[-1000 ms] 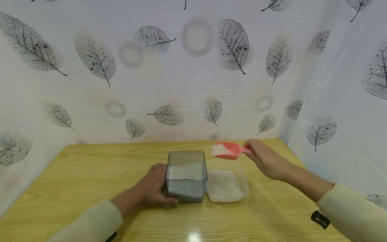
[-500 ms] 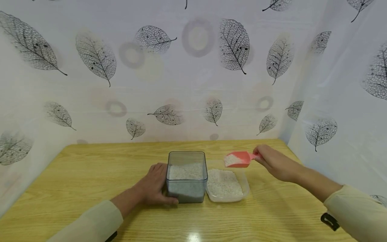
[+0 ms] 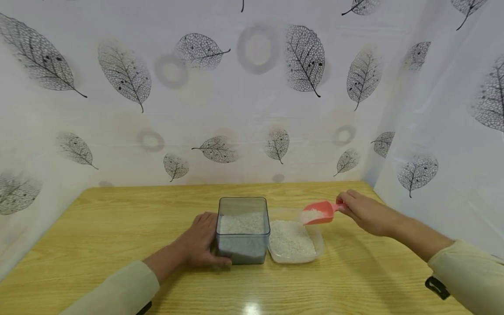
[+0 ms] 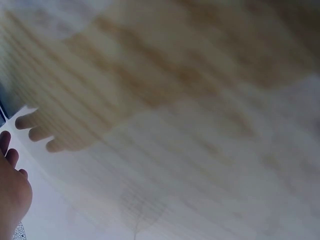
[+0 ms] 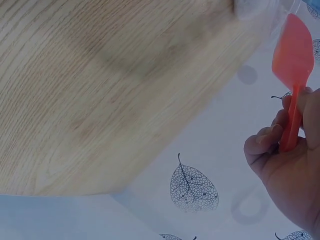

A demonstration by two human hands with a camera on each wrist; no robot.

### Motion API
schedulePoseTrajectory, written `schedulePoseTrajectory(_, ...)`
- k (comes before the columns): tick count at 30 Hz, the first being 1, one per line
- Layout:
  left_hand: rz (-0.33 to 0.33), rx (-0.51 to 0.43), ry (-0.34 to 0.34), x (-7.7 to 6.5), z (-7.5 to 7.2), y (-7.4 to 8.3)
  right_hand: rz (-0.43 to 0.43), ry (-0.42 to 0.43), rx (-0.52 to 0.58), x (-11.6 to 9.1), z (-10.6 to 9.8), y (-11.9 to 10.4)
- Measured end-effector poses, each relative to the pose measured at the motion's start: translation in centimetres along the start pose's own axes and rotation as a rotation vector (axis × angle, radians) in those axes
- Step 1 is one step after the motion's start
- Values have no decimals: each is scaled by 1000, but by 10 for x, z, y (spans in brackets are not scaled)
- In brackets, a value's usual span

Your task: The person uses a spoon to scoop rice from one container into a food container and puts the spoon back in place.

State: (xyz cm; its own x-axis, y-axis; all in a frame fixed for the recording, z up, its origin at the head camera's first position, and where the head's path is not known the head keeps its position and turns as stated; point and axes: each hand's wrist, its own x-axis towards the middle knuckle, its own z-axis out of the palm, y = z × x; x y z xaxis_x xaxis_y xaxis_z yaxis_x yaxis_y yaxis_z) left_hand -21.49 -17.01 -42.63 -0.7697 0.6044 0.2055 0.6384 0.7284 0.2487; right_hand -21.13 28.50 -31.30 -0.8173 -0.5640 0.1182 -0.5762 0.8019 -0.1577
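In the head view, a clear smoky plastic container (image 3: 243,247) with rice in it stands mid-table. My left hand (image 3: 201,245) rests against its left side, thumb stretched along the lower front and fingers along the side; the fingertips are partly hidden. Right of it, close by, sits a shallow translucent tub (image 3: 320,251), also with rice (image 3: 290,238). My right hand (image 3: 366,213) grips the handle of a pink scoop (image 3: 323,211), which hangs tilted over the tub's back right corner with rice at its mouth. The right wrist view shows the scoop (image 5: 294,52) from below, fingers curled round its handle.
A wooden table (image 3: 130,227) lies under everything. Behind it and at the sides hangs a white curtain (image 3: 244,100) printed with dark leaves. The left wrist view is mostly blurred tabletop, with part of the left hand (image 4: 12,190) at its edge.
My right hand has carried the scoop rightward and down from behind the tub to its back right corner, and the scoop now tips more. The left hand and container stay put.
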Motion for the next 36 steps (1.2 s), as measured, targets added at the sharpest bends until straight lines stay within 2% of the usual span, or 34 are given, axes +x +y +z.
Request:
schedulePoseTrajectory(13, 18, 10, 22, 1, 1, -2, -36, 16, -120, -3, -10, 4)
schedulePoseTrajectory(16, 19, 14, 24, 1, 1, -2, -86, 60, -170, -3, -11, 4)
schedulePoseTrajectory(20, 19, 18, 15, 1, 1, -2, -200, 174, -255, -2, -11, 3)
schedulePoseTrajectory(23, 18, 20, 10, 1, 2, -2, -254, 241, -302, -1, -12, 2)
schedulePoseTrajectory(30, 18, 21, 11, 2, 3, -3, -309, 318, -332, 7, -20, -5)
schedulePoseTrajectory(36, 7, 0, 4, 1, 3, -1, -318, 346, -277, 18, -28, -21)
